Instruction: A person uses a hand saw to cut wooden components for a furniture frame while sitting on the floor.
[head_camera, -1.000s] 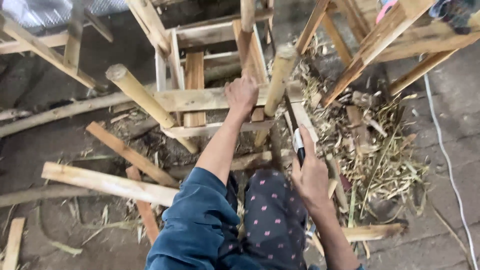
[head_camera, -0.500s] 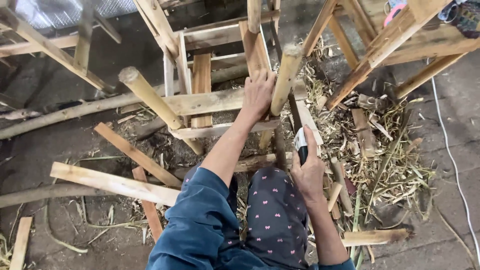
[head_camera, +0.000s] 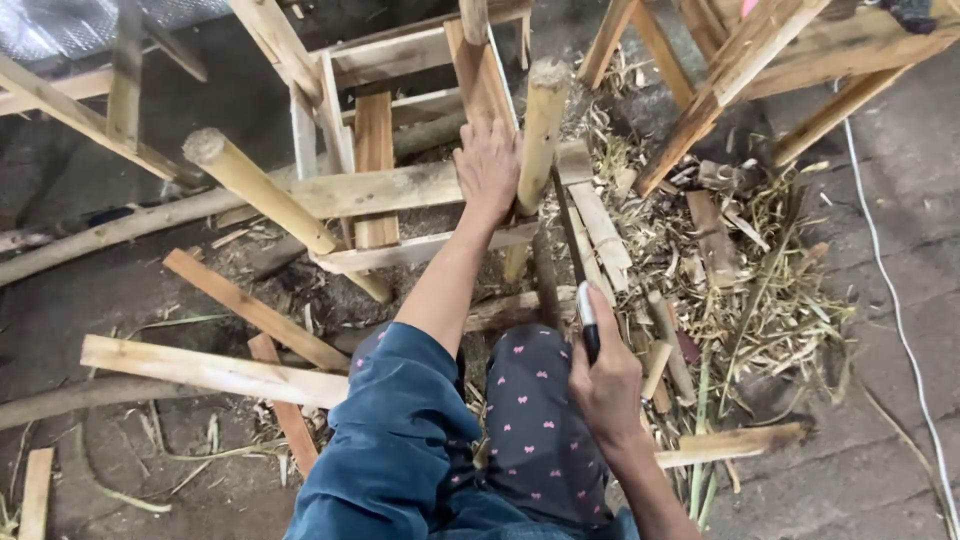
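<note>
Head view, left to right. At 9 o'clock, pale sawn planks (head_camera: 215, 372) lie on the dark dirt floor (head_camera: 90, 300), their ends cut off by the frame. A round peeled pole (head_camera: 262, 192) slants across a rough wooden frame (head_camera: 400, 190) at 11 o'clock. The left hand (head_camera: 487, 165) lies flat against the frame, fingers spread, grasping nothing. Beside it stands an upright round post (head_camera: 541, 125). The right hand (head_camera: 603, 385), at 5 o'clock, is clenched on a knife (head_camera: 574, 260); its handle is mostly hidden. Dry fibrous shavings (head_camera: 770, 300) litter the floor at 3 o'clock.
</note>
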